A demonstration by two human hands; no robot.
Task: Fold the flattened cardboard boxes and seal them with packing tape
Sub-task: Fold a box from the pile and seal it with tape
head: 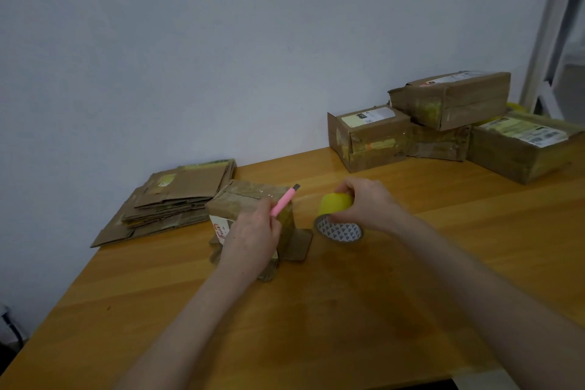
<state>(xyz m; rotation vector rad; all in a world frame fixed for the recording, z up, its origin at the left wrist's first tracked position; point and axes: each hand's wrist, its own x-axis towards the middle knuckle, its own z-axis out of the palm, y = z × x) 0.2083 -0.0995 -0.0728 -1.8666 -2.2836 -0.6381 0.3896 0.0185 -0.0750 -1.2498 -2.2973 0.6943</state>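
A small folded cardboard box [243, 203] stands on the wooden table [348, 310], its lower flaps splayed out on the tabletop. My left hand [253, 237] rests against its front side and grips a pink box cutter [283, 201], blade end pointing up and to the right. Just right of the box, my right hand [368, 203] holds a yellow tape roll [335, 203] above the table. A strip of clear tape seems to stretch from that roll to the box top. Under the right hand lies a second tape roll [338, 229] with a patterned core.
A stack of flattened cardboard boxes [171, 199] lies at the table's left rear, overhanging the edge. Several sealed boxes [443, 123] are piled at the back right against the wall. A white frame [557, 25] stands at the far right.
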